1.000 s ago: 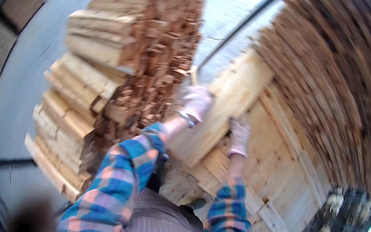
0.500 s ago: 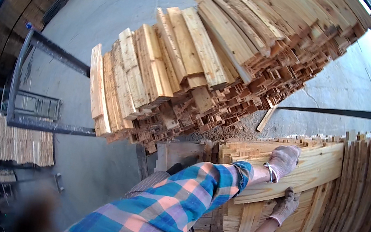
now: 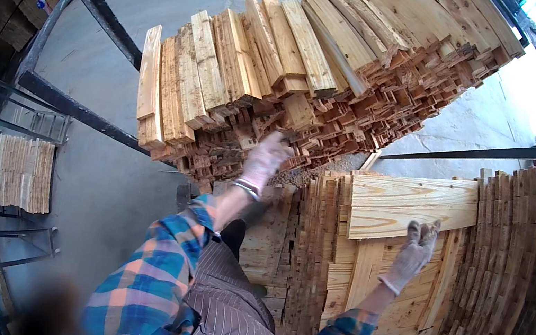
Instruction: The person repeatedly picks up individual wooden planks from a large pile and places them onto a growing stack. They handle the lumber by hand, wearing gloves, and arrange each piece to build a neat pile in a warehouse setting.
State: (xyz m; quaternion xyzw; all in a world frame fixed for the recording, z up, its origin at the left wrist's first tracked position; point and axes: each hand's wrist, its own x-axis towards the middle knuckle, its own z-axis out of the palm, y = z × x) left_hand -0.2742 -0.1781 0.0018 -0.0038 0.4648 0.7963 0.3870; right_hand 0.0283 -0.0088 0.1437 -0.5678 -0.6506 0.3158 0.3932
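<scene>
Both my hands wear pale, dirty work gloves. My left hand (image 3: 268, 160) is raised by the near cut ends of a large stack of boards (image 3: 304, 47); motion blurs its fingers, and no board shows in it. On the right, a broad wooden board (image 3: 409, 207) lies flat across the top of a second pile of boards (image 3: 394, 300). At that board's near edge is my right hand (image 3: 412, 253), its fingers stretched out and apart, gripping nothing. Whether the fingertips touch the board, I cannot tell.
Boards standing in tight rows (image 3: 510, 276) form a wall at the right. A dark metal frame (image 3: 74, 105) reaches out left of the large stack, and a dark bar (image 3: 480, 153) runs behind the pile. Another bundle of boards (image 3: 12, 169) sits at far left on the concrete floor.
My left hand has left the broad board and swung left to the large stack's ends. My right hand stays by the board's near edge, its fingers now stretched out. The view has shifted.
</scene>
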